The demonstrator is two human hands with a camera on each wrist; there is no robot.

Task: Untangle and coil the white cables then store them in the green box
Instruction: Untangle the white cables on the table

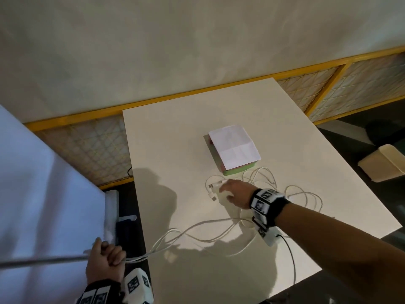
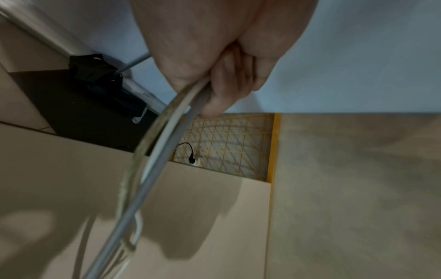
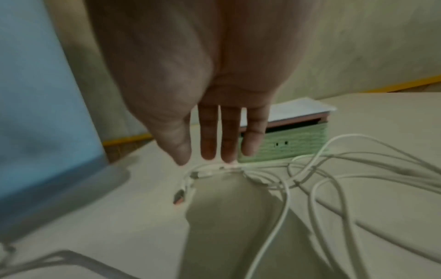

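The left hand (image 1: 104, 258) sat off the near left edge of the worktop (image 1: 175, 139), its grip a fist curled round several strands of the cables (image 1: 197, 229); the left wrist view showed the strands (image 2: 164, 143) leaving between the curled fingers (image 2: 229, 75). From the fist the strands ran right across the worktop to a loose tangle near the right edge. The right hand (image 1: 234, 190) lay over the far end of that tangle, its grip spread, with straight fingers (image 3: 207, 136) pointing down at the cables (image 3: 298, 169); whether the tips touched them could not be told. Two USB plugs (image 1: 212, 190) lay just left of this hand. The box (image 1: 238, 168) stood on the worktop just beyond the tangle, green, with a white sheet (image 1: 234, 145) resting on top. Wristbands (image 1: 266, 201) on both wrists carried black-and-white square markers; no lettering or brand could be read anywhere. A yellow-framed mesh fence (image 1: 87, 148) ran behind the worktop.
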